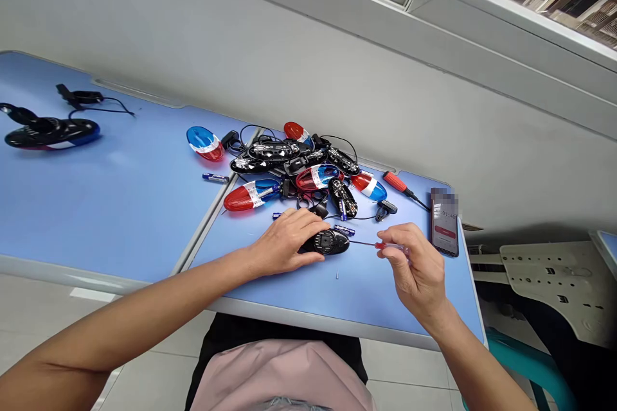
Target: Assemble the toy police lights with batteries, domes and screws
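On the blue desk, my left hand point(294, 241) is wrapped over one end of a black oval light housing point(332, 242), pinning it flat. My right hand point(417, 266) pinches the clear red handle of a small screwdriver point(385, 246). Its thin shaft points left, and the tip meets the housing's right end. A small screw point(337, 275) lies on the desk just below the housing. Right behind the housing is a blue battery point(344, 230). The part of the housing under my left palm is hidden.
Behind my hands are heaped opened black housings point(274, 151), red-and-blue lenses point(253, 195), cables and batteries. A red-handled screwdriver point(395, 181) and a phone point(444, 225) lie at the right. An assembled light point(53, 133) stands far left. A chair point(554, 276) is beyond the desk's right edge.
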`<action>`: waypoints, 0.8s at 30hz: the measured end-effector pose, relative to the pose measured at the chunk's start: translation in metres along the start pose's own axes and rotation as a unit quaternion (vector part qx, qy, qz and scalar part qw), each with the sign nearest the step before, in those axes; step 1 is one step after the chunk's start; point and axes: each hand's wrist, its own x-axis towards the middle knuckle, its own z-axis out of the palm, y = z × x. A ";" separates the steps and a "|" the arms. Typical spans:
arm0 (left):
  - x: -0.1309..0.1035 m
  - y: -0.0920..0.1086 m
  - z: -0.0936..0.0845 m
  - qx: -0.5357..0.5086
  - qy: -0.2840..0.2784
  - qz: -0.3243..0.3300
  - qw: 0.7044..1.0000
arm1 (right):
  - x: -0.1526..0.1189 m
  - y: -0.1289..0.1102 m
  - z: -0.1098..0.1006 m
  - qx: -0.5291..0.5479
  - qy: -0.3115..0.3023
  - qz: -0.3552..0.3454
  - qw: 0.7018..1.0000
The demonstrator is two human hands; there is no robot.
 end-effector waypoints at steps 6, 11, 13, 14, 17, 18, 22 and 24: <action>0.000 0.000 0.000 0.002 0.000 -0.001 1.000 | 0.000 -0.004 -0.001 0.008 -0.020 0.010 1.000; -0.001 0.000 0.001 0.001 0.000 0.000 1.000 | -0.003 -0.004 0.000 0.009 -0.014 0.002 1.000; -0.001 0.000 0.001 0.001 0.002 0.000 1.000 | -0.003 -0.003 0.000 0.008 -0.008 -0.001 1.000; -0.001 -0.001 0.001 0.001 0.002 -0.001 1.000 | -0.002 -0.003 0.001 0.003 -0.006 -0.002 1.000; -0.001 -0.001 0.001 0.001 0.001 0.001 1.000 | -0.001 -0.004 0.001 -0.016 -0.002 -0.008 1.000; -0.001 -0.001 0.001 0.001 0.001 0.002 1.000 | 0.000 -0.004 0.000 -0.019 -0.002 -0.009 1.000; -0.001 0.000 0.000 0.003 0.000 0.002 1.000 | -0.001 -0.005 0.000 -0.006 -0.012 -0.012 1.000; -0.001 0.000 -0.001 0.004 -0.001 0.003 1.000 | -0.002 -0.005 0.001 -0.006 -0.015 -0.019 1.000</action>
